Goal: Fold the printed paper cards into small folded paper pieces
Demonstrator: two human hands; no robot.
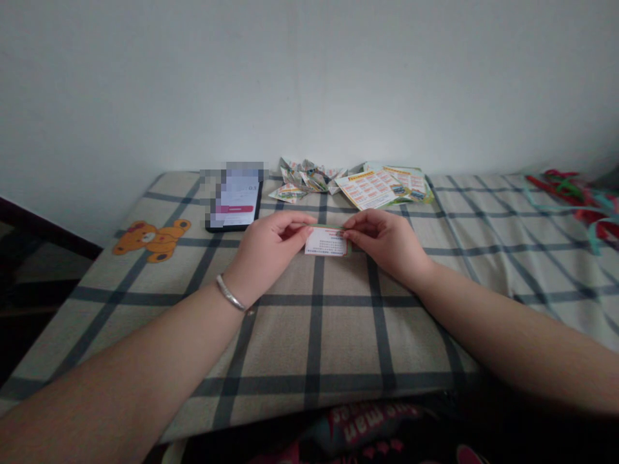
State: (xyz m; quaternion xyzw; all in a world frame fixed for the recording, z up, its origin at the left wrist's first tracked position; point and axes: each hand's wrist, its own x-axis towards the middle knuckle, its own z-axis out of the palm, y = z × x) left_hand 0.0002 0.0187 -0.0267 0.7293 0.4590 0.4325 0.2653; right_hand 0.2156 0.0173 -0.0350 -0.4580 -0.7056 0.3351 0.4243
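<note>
A small white printed card (pixel 325 242) with a green edge is held above the checked tablecloth, near the middle of the table. My left hand (pixel 275 241) pinches its left side between thumb and fingers. At the card's right upper corner, my right hand (pixel 382 241) grips it the same way. A silver bracelet (pixel 230 293) circles my left wrist. Just beyond my hands lie crumpled paper pieces (pixel 309 177) and several flat printed leaflets (pixel 370 188).
The checked cloth (pixel 280 335) covers the table up to the wall. A phone (pixel 236 200) with its screen lit lies at the back left, beside an orange bear patch (pixel 151 240). Red, green and pale blue ribbons (pixel 575 200) are heaped at the far right.
</note>
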